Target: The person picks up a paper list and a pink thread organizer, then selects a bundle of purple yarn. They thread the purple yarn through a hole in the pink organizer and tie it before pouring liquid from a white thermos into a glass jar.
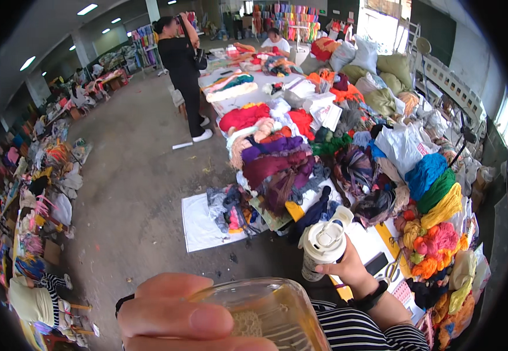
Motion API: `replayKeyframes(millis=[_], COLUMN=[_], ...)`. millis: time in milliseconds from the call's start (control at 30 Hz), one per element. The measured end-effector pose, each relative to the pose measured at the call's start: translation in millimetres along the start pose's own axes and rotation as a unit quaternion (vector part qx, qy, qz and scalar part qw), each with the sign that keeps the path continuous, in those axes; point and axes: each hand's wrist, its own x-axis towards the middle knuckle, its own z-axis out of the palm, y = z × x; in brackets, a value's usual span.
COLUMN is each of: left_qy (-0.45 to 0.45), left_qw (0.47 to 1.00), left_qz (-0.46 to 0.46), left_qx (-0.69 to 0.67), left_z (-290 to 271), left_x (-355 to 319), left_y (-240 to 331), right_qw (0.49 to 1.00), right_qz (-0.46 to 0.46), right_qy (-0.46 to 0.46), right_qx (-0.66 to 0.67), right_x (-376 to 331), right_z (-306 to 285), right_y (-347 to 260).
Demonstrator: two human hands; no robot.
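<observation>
Close up at the lower edge, my left hand [178, 313] is closed round a transparent cup [277, 292] with rounded corners. Pale yellow liquid shows inside it, and the striped sleeve shows through its wall. My right hand [350, 269] grips a tumbler [318, 257] with a white lid; the lid's flap stands raised. The tumbler is upright, beside the table's near edge. A dark band circles my right wrist. Near that wrist lie scissors [391, 270] and a dark flat phone-like thing [376, 263] on the table.
Heaps of coloured yarn and cloth [277, 158] cover the long table. Yarn bundles [435, 234] lie at right, with stuffed sacks [391, 70] behind. A white sheet [198, 225] with scraps lies on the floor. A person [181, 76] stands beyond; another [276, 42] sits farther back.
</observation>
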Motion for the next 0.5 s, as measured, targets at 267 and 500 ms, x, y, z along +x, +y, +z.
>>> replayKeyframes(millis=[267,500], left_qy=[-0.102,-0.074], left_qw=[0.987,0.982], left_qz=[0.086,0.087], left_qx=[0.088,0.151], left_z=[-40,-26], left_x=[27,56], left_y=[-2,14], right_qw=[1.0,1.0], right_qz=[-0.004,-0.009], right_qy=[0.0,-0.005], right_qx=[0.003,-0.002], right_x=[-2,-4], right_z=[-4,-13], right_y=[0,5])
